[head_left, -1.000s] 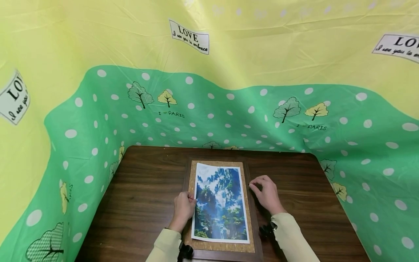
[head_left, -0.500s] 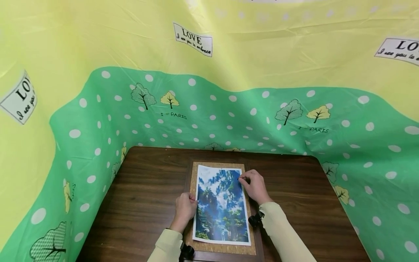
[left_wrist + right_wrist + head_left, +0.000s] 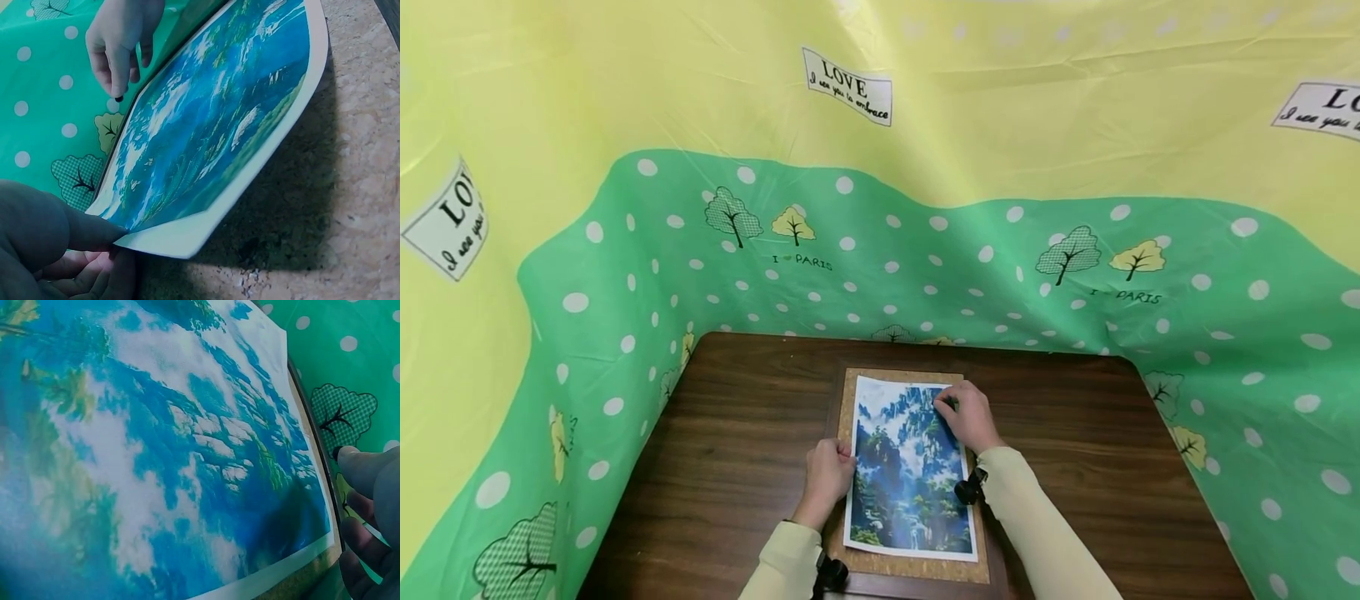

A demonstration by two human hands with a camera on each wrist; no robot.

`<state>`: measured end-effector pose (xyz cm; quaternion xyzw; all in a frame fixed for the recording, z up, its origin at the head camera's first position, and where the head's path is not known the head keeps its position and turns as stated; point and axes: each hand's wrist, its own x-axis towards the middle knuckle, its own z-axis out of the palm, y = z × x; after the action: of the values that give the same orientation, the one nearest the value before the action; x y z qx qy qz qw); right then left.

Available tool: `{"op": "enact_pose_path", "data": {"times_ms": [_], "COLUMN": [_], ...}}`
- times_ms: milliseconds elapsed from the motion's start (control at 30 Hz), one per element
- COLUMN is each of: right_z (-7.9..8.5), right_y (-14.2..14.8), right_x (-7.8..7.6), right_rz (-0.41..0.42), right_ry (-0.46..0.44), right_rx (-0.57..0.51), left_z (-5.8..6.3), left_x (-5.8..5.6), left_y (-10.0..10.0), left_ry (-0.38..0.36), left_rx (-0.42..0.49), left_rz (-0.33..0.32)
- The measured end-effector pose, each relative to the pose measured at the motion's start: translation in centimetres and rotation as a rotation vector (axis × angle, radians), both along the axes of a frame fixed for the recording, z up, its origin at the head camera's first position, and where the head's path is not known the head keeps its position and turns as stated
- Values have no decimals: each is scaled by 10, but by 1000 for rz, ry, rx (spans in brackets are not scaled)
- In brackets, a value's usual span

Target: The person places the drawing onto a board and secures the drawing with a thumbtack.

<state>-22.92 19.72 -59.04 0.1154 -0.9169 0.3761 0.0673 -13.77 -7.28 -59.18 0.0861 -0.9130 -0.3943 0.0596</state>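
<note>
A printed landscape picture (image 3: 910, 467) with a white border lies over a framed cork board (image 3: 940, 568). My left hand (image 3: 829, 475) pinches the picture's left edge between thumb and fingers. In the left wrist view that edge of the sheet (image 3: 206, 150) is lifted and bent, with a shadow on the cork below. My right hand (image 3: 972, 417) hovers over the picture's upper right part, thumb and fingers bent together. A tiny black piece (image 3: 336, 452) shows at its thumb tip in the right wrist view; its kind is too small to tell.
The board lies on a dark wood-grain table (image 3: 745, 417). A green and yellow printed cloth (image 3: 925, 250) hangs around the table's back and sides. Black wrist cameras sit at both cuffs, the right camera (image 3: 968, 487) overlapping the picture's lower right edge.
My right hand has moved left from beside the board to over the picture's upper right, carrying the tiny black piece. My left hand keeps pinching the left edge.
</note>
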Motion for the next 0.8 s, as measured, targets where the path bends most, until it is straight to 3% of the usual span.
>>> {"op": "enact_pose_path", "data": {"times_ms": [300,567,800], "right_z": [1,-9,-14], "right_y": [-7,-20,-35], "right_x": [-10,-22,-26], "right_rz": [1,12,-27], "right_ry": [3,25,40], "right_rx": [31,51,53], "left_z": [0,-1,-2], "left_x": [-2,-2,-2], "left_y": [1,1,0], "left_ry": [19,4,2], "left_rx": [-11,-26,-14], "left_rz": [-4,-13,-7]}}
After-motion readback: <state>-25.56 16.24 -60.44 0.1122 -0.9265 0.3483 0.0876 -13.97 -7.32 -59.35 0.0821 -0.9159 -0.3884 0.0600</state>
